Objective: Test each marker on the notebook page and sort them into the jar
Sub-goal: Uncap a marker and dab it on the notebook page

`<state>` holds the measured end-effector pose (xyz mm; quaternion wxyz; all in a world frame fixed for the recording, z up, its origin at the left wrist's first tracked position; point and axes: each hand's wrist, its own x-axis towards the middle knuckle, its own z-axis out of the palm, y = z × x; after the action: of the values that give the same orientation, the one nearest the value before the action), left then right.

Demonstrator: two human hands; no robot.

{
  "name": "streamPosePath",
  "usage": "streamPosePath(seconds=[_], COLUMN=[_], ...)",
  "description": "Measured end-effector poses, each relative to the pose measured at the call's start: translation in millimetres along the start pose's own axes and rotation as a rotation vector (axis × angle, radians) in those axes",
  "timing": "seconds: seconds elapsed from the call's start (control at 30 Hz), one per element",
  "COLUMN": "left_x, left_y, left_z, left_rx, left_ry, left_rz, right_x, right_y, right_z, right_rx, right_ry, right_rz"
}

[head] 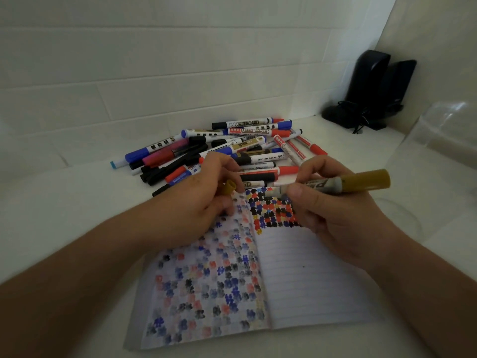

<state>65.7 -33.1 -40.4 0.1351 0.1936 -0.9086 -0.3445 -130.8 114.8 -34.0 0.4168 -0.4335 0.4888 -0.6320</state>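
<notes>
An open notebook lies in front of me, its left page and the top of its right page covered in coloured test marks. My right hand grips a mustard-yellow marker, uncapped, tip pointing left just above the top of the right page. My left hand rests on the left page and holds the marker's yellow cap in its curled fingers. A heap of markers in blue, red, black and gold lies behind the notebook. A clear jar stands at the right edge, partly out of view.
Two black speakers with a tangled cable stand in the far right corner against the white tiled wall. The white tabletop extends to the left of the notebook.
</notes>
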Motion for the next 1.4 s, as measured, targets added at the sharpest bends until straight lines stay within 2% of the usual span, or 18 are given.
streamPosePath(seconds=[0.13,0.27,0.5,0.7,0.97,1.27,1.4], left_x=[1,2,2,2,4,3,4], left_y=[6,12,17,22,21,28,25], left_z=[2,6,8,9,19,27,25], left_rx=[-0.161,-0.156,-0.071,-0.082,-0.197,-0.08,-0.064], left_ry=[0.064,0.073,0.079,0.11,0.25,0.427,0.391], left_rz=[-0.005,-0.005,0.02,0.037,0.029,0.112,0.147], right_x=[0,0,-1,0,0,-3,-6], right_y=[-5,-4,-2,-1,-3,0,-8], right_z=[-2,-5,0,9,11,17,16], right_rx=[0.116,0.168,0.039,-0.167,-0.159,-0.042,-0.206], right_ry=[0.021,0.056,0.062,0.077,0.092,0.099,0.104], right_rz=[0.02,0.05,0.07,0.041,0.015,0.024,0.004])
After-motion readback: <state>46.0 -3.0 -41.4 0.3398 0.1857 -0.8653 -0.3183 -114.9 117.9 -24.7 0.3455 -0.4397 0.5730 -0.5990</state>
